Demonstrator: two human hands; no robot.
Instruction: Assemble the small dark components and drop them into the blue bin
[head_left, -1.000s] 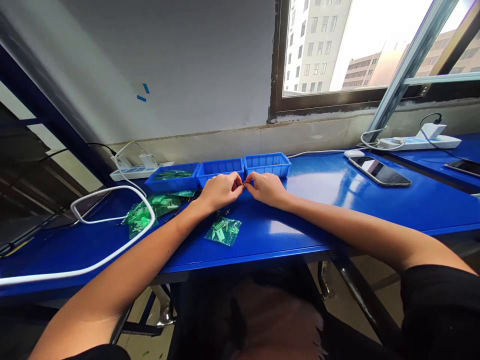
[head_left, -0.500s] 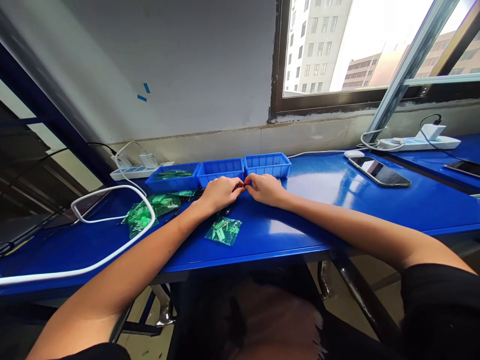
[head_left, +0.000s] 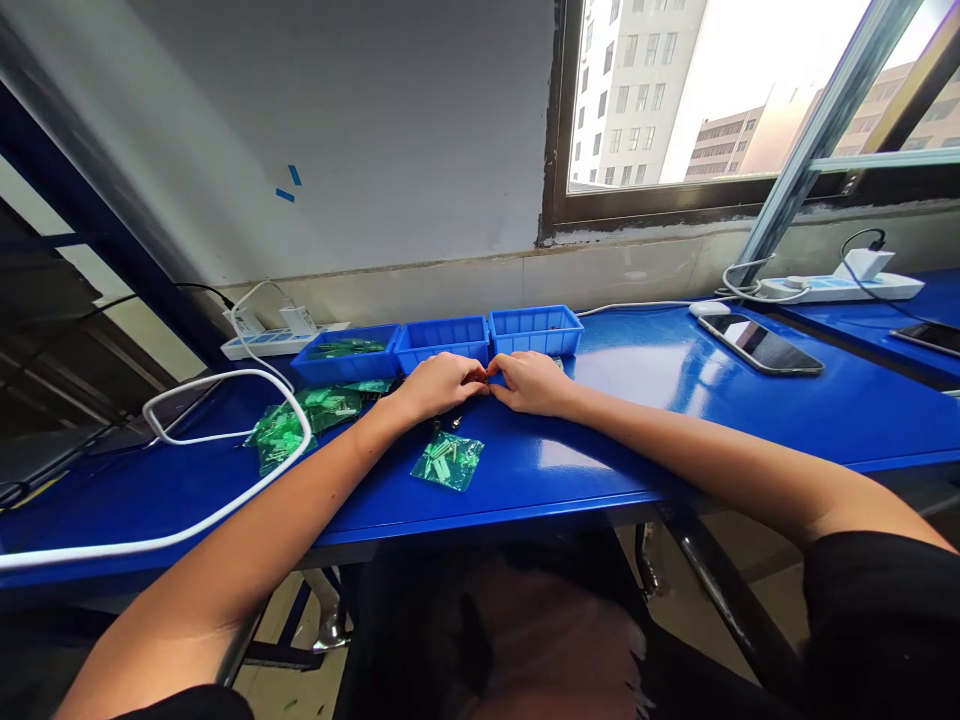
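Left hand (head_left: 444, 384) and right hand (head_left: 534, 382), fingertips closed, pinch a tiny, indistinct part (head_left: 487, 378). Crinkled plastic packet (head_left: 448, 462) lies bodyward of left hand; glossy, straight-edged tabletop (head_left: 626, 362) spreads rightward of right hand.

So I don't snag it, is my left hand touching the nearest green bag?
Apart: the head view shows blue tabletop between left hand and green bag.

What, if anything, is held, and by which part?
The left hand and right hand pinch a tiny item between them; exactly where can't be told.
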